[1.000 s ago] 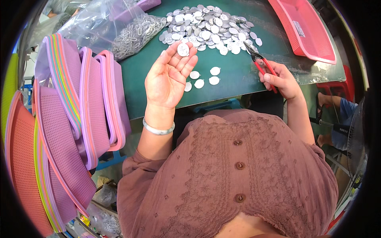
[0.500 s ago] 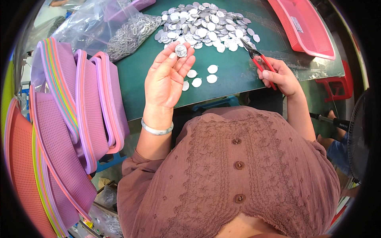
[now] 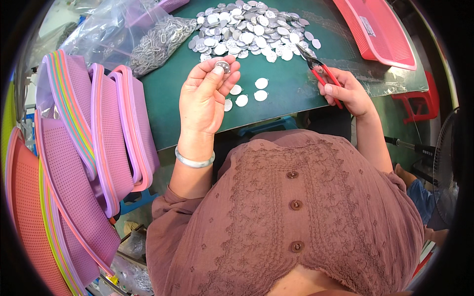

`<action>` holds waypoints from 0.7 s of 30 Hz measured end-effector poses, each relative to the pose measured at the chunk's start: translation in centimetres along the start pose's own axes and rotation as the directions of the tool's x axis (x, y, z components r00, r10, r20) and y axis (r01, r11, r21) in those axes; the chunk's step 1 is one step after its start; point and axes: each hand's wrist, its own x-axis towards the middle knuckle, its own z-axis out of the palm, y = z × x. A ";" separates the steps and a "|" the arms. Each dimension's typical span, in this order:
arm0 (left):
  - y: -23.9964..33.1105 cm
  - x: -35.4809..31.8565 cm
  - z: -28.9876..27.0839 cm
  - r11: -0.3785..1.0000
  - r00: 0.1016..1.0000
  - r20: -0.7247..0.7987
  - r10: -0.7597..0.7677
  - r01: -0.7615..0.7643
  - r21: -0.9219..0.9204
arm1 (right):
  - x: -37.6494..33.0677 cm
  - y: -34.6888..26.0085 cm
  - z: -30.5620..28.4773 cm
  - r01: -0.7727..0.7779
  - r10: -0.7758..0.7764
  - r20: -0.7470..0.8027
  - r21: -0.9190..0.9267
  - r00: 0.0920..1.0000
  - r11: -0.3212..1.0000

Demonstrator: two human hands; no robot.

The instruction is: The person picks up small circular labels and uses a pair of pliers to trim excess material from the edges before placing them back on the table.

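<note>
Left hand [image 3: 205,96] pinches a small metal disc [image 3: 223,66] by its rim, near the pile [image 3: 252,29]; thin, light, stiff, probably slippery. Right hand [image 3: 348,91] grips red pliers [image 3: 323,74].

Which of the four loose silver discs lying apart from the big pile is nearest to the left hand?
The disc lowest of the four, partly tucked behind the left hand; the other three lie farther right.

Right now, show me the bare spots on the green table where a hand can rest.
Bare green table lies between the four loose tags and the right hand holding pliers, and near the front edge. The tag pile and bag crowd the back.
</note>
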 end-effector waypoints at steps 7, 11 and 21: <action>0.2 -0.6 0.4 0.990 0.998 -0.035 -0.052 0.056 0.131 | -0.1 -0.1 0.1 -0.015 0.015 -0.005 -0.012 1.000 1.000; 0.3 -0.7 0.8 0.988 0.998 -0.038 -0.050 0.055 0.143 | -0.1 -0.1 0.1 -0.008 0.008 0.004 -0.007 1.000 1.000; -0.3 -0.7 1.0 0.974 0.996 -0.083 0.025 -0.006 0.225 | -0.3 -0.3 0.3 0.007 -0.007 0.008 -0.009 1.000 1.000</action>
